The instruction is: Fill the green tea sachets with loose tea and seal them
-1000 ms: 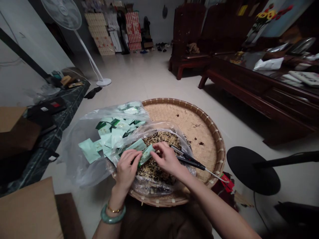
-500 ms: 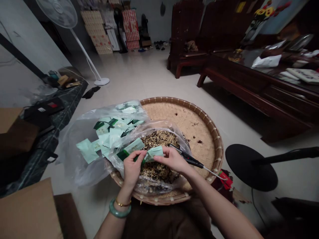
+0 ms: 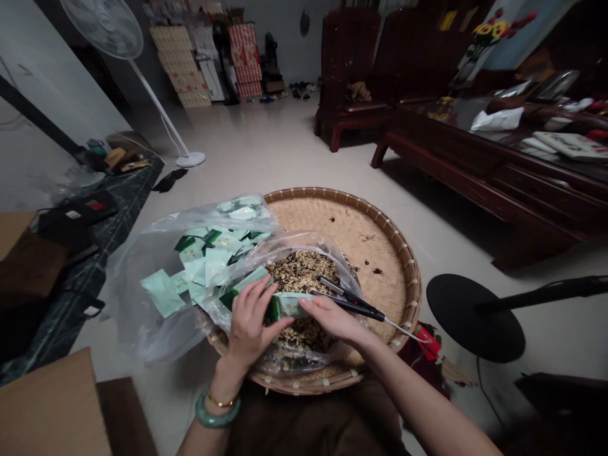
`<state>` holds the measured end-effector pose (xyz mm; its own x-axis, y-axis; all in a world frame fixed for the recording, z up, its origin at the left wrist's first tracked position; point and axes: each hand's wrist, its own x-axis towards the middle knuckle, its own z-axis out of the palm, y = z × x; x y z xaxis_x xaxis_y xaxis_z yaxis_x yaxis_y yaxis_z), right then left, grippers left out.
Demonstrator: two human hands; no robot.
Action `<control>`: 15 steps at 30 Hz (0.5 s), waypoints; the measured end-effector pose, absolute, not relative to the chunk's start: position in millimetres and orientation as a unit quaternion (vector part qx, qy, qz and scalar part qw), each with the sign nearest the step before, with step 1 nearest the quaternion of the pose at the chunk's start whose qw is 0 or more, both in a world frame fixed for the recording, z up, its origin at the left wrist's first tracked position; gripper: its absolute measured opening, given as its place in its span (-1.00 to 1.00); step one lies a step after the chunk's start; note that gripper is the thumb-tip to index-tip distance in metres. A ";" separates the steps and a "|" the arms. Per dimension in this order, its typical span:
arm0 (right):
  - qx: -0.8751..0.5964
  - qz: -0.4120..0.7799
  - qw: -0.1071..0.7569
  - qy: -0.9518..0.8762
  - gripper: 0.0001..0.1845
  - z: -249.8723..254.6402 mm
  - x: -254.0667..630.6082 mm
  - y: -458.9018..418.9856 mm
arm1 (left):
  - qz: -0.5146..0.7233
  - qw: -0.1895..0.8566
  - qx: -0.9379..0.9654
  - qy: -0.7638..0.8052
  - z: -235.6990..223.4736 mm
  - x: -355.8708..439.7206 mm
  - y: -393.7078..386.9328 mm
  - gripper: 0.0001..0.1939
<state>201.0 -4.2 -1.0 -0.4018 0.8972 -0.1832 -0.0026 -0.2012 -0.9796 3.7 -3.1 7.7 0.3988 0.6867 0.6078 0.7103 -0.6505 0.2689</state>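
Note:
My right hand (image 3: 332,318) grips a small pale-green packet (image 3: 291,305) by its right end, above loose dried tea-like bits (image 3: 304,269) in a clear plastic bag (image 3: 327,239). At the packet's left end my left hand (image 3: 251,322) is open, thumb and fingers apart; whether a fingertip touches the packet I cannot tell. Partly behind the left fingers lies another green packet (image 3: 254,277). A black hair straightener (image 3: 354,303) with parted plates and a white cord lies just beyond my right hand. The bag rests in a round woven bamboo tray (image 3: 387,234).
Left of the tray, a second clear bag (image 3: 142,278) holds several green packets (image 3: 204,263). Cardboard boxes (image 3: 52,405) stand at the lower left. A black round stand base (image 3: 475,316) is on the right, with a dark wooden table (image 3: 456,171) behind it.
My left hand has let go of the packet's left end and spread its fingers. The right hand still holds the packet, now slightly lower. The view has shifted a little.

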 end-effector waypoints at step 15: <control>-0.403 0.699 0.423 -0.413 -0.54 11.1 203.1 -13.2 | -0.346 -0.105 -0.827 -0.432 -9.5 4.7 -4.7 -0.52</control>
